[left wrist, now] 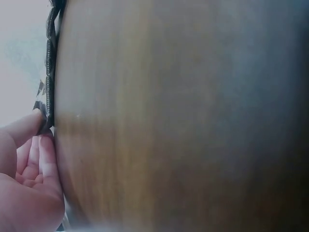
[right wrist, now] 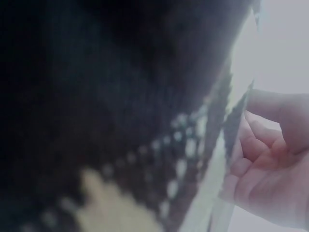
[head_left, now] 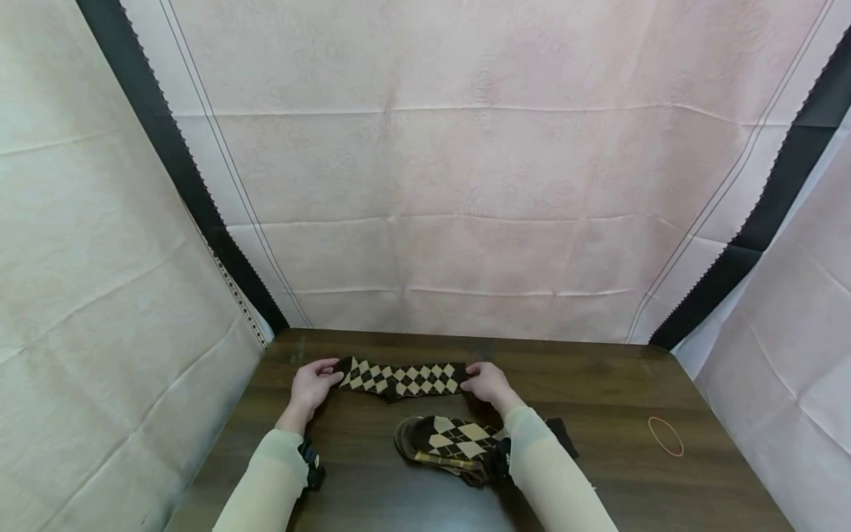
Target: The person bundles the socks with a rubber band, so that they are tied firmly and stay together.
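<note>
A dark sock [head_left: 425,380] with cream argyle diamonds is stretched sideways between both hands near the table's far side, its heel bulging at the lower middle. My left hand [head_left: 311,387] pinches its dark left end between thumb and fingers; the left wrist view shows the thumb pressed on the sock edge [left wrist: 48,82]. At the opposite end, my right hand [head_left: 490,384] pinches the sock's dark tip. Under the right wrist lies a stack of argyle socks [head_left: 459,437], partly covered by the forearm. In the right wrist view, blurred argyle fabric [right wrist: 116,208] fills the near side, beside the right hand [right wrist: 270,169].
The brown wooden table [head_left: 372,488] carries a thin pinkish rubber band [head_left: 665,437] toward its right side. Pale cloth walls [head_left: 465,222] with dark edge strips [head_left: 751,236] enclose the table at the back and both sides.
</note>
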The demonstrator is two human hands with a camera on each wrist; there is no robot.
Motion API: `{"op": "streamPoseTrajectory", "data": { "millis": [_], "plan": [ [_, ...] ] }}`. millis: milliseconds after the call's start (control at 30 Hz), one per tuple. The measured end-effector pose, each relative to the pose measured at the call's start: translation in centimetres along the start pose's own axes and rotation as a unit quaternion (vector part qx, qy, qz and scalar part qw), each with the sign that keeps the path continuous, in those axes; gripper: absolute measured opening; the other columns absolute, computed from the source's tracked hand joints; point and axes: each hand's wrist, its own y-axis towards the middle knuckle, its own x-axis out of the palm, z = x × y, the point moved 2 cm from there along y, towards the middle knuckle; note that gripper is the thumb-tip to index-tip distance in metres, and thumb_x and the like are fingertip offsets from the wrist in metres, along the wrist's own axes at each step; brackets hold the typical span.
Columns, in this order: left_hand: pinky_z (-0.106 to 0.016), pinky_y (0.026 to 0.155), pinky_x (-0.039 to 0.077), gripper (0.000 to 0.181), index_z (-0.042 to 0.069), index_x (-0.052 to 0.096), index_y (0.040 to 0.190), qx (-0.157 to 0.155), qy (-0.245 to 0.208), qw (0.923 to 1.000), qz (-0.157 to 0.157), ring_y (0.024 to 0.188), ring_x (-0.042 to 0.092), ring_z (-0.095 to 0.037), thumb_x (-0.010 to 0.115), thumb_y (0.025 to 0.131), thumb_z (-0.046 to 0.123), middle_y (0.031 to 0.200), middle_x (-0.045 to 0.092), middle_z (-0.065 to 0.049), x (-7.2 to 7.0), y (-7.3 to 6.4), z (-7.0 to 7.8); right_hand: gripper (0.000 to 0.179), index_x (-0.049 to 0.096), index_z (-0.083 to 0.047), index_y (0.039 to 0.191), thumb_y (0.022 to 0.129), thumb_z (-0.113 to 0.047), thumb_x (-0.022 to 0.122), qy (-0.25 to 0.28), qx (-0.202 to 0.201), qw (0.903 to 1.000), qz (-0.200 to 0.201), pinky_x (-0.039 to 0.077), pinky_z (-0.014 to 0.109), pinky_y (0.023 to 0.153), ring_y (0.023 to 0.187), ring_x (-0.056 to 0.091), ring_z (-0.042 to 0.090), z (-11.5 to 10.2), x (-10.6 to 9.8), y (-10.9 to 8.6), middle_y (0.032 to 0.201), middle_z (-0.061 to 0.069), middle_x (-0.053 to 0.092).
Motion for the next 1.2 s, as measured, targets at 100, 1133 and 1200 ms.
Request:
{"op": "streamPoseTrajectory", "data": {
  "millis": [100, 1133, 1200],
  "plan": [
    [-0.053, 0.106, 0.049, 0.037, 0.001, 0.07, 0.137, 0.001, 0.002, 1.0, -0.001, 0.125, 0.06, -0.037, 0.074, 0.103, 0.015, 0.133, 0.067, -0.022, 0.0, 0.15, -0.08, 0.036, 0.068, 0.005, 0.132, 0.099, -0.008, 0.074, 0.004, 0.002, 1.0, 0.001, 0.054, 0.055, 0.101, 0.124, 0.062, 0.043, 0.13, -0.26, -0.06, 0.134, 0.024, 0.066],
    [-0.029, 0.08, 0.05, 0.024, 0.0, 0.071, 0.116, 0.009, -0.017, 0.9989, 0.043, 0.104, 0.065, -0.028, 0.072, 0.104, 0.021, 0.115, 0.075, -0.017, 0.12, -0.31, -0.09, 0.022, 0.07, 0.004, 0.116, 0.099, -0.009, 0.076, 0.039, -0.01, 0.9992, 0.004, 0.063, 0.043, 0.08, 0.089, 0.075, 0.026, 0.58, -0.9, 0.04, 0.119, 0.019, 0.07],
    [-0.026, 0.078, 0.05, 0.024, 0.0, 0.071, 0.115, 0.005, -0.025, 0.9985, 0.048, 0.102, 0.065, -0.026, 0.073, 0.104, 0.021, 0.115, 0.075, -0.017, 0.19, -0.34, 0.01, 0.027, 0.072, 0.005, 0.122, 0.099, -0.009, 0.076, 0.038, -0.013, 0.9992, 0.006, 0.063, 0.043, 0.081, 0.09, 0.075, 0.026, 0.59, -0.98, 0.01, 0.122, 0.02, 0.07]
  ]
}}
